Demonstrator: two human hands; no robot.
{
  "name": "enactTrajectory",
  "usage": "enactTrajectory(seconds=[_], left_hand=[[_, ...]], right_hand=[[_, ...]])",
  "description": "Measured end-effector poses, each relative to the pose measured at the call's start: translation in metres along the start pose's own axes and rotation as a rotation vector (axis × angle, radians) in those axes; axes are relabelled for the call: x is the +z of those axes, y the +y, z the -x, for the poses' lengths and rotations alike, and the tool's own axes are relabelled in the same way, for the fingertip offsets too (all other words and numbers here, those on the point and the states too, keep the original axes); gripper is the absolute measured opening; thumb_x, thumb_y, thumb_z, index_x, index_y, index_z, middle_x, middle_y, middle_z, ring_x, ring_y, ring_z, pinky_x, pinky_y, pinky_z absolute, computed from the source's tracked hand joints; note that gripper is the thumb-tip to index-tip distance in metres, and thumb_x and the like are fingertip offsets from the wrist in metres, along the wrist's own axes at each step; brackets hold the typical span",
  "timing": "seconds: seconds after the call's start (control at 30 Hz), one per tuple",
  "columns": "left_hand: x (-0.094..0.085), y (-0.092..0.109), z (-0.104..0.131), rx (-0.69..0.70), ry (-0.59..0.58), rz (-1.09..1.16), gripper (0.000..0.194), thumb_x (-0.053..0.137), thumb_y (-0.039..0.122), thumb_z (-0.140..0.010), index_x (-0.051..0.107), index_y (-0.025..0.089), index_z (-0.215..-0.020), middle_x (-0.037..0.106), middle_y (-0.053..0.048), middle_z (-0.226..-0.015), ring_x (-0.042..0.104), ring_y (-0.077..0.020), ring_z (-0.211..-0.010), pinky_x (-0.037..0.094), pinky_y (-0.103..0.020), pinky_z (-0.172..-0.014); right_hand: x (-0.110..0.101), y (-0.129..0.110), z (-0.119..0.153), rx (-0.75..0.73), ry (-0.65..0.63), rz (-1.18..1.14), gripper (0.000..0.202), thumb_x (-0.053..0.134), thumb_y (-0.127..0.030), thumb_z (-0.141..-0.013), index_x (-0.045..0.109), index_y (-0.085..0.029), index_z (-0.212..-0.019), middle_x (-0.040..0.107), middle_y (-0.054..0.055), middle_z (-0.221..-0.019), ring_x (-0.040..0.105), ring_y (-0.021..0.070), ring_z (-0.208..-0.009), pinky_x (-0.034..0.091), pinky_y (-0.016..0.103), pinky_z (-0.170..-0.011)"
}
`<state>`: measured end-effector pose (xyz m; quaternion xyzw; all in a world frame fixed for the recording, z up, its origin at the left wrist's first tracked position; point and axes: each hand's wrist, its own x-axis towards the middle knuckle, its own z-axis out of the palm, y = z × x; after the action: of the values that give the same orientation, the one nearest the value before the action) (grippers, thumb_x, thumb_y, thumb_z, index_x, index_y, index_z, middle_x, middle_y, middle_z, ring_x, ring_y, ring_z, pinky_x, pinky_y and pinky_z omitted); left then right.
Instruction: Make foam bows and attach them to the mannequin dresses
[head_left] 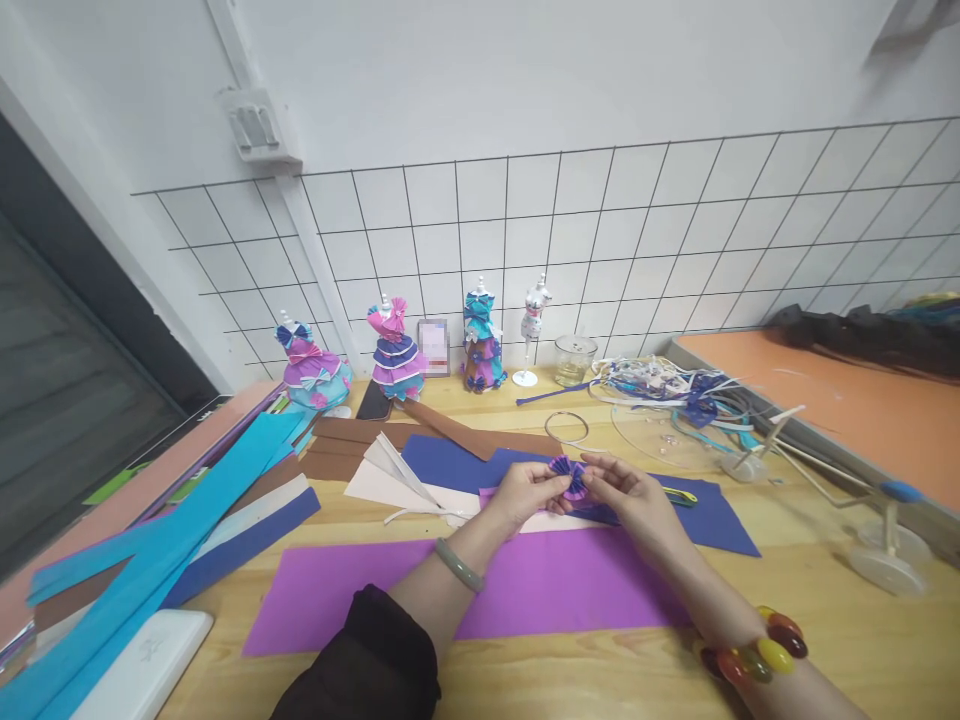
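Note:
Between both hands is a small pleated paper bow (pixel 568 478) in purple and dark blue. My left hand (pixel 525 492) pinches its left side with thumb and fingers. On the other side, my right hand (pixel 624 492) grips it between thumb and fingertips. Below the hands lies a wide purple paper strip (pixel 360 590). Dark blue paper (pixel 712 515) and pale pink paper (pixel 382 485) are spread beneath and beside the hands. A yellow-green handled tool (pixel 680 496), partly hidden, rests just right of my right hand.
Along the wall stand miniature dress forms in paper dresses (pixel 315 370), a bare white form (pixel 533 320) and a glass cup (pixel 575 358). Blue paper strips (pixel 217 500) lie left, above a white device (pixel 150 665). Paper scraps (pixel 660 385) and a glue-gun-like stand (pixel 889 550) are right.

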<state>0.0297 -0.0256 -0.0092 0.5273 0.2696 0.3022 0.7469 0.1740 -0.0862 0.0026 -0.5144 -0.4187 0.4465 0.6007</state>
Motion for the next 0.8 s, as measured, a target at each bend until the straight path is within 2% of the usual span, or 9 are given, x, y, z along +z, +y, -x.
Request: enactTrajectory(seconds=[0.13,0.27,0.43,0.5,0.63,0.8], left_hand=[[0.0007,0.0005,-0.0002,-0.02,0.002,0.003,0.045,0.069,0.048,-0.054,0.059,0.007,-0.073,0.06,-0.005,-0.056,0.056,-0.0118,-0.052,0.042,-0.026,-0.056],[0.0012,0.0025,0.001,-0.02,-0.011,0.035,0.043,0.067,0.048,-0.058,0.059,0.007,-0.071,0.059,-0.006,-0.058,0.056,-0.0116,-0.053,0.042,-0.025,-0.056],[0.0019,0.0039,0.0032,0.07,-0.027,0.101,0.043,0.066,0.041,-0.063,0.06,0.01,-0.092,0.062,-0.009,-0.083,0.059,-0.0145,-0.071,0.044,-0.026,-0.062],[0.0018,0.0033,0.0027,0.093,-0.004,0.115,0.042,0.068,0.038,-0.063,0.06,0.01,-0.092,0.062,-0.01,-0.089,0.058,-0.0148,-0.074,0.044,-0.026,-0.065],[0.0021,0.0027,0.0011,0.103,0.061,0.123,0.039,0.069,0.037,-0.061,0.06,0.009,-0.087,0.061,-0.01,-0.089,0.058,-0.0135,-0.071,0.045,-0.026,-0.065],[0.007,0.0052,0.0041,0.093,0.019,-0.014,0.037,0.071,0.038,-0.056,0.062,0.01,-0.079,0.061,-0.004,-0.071,0.054,-0.01,-0.06,0.042,-0.024,-0.061]], right_hand=[[-0.0009,-0.0009,-0.0004,-0.027,0.035,0.015,0.043,0.072,-0.036,-0.06,0.058,-0.016,-0.096,0.064,0.003,-0.076,0.059,0.0136,-0.064,0.049,0.026,-0.062],[-0.0024,-0.0009,-0.0012,-0.056,0.064,0.038,0.042,0.072,-0.036,-0.061,0.058,-0.017,-0.095,0.064,0.003,-0.078,0.059,0.0135,-0.067,0.048,0.024,-0.063],[-0.0021,0.0033,-0.0018,-0.099,0.044,0.055,0.04,0.07,-0.038,-0.063,0.057,-0.017,-0.095,0.064,0.005,-0.082,0.06,0.0158,-0.07,0.049,0.029,-0.066],[-0.0006,0.0049,-0.0013,-0.117,0.012,0.086,0.041,0.069,-0.039,-0.064,0.057,-0.017,-0.097,0.064,0.006,-0.082,0.06,0.0169,-0.072,0.05,0.031,-0.067],[0.0015,0.0062,0.0002,-0.161,-0.03,0.198,0.039,0.065,-0.04,-0.068,0.058,-0.016,-0.098,0.065,0.008,-0.088,0.061,0.0197,-0.08,0.049,0.034,-0.074],[0.0024,0.0072,0.0017,-0.186,-0.027,0.307,0.037,0.062,-0.041,-0.071,0.058,-0.016,-0.098,0.065,0.009,-0.09,0.06,0.0209,-0.079,0.05,0.035,-0.071]])
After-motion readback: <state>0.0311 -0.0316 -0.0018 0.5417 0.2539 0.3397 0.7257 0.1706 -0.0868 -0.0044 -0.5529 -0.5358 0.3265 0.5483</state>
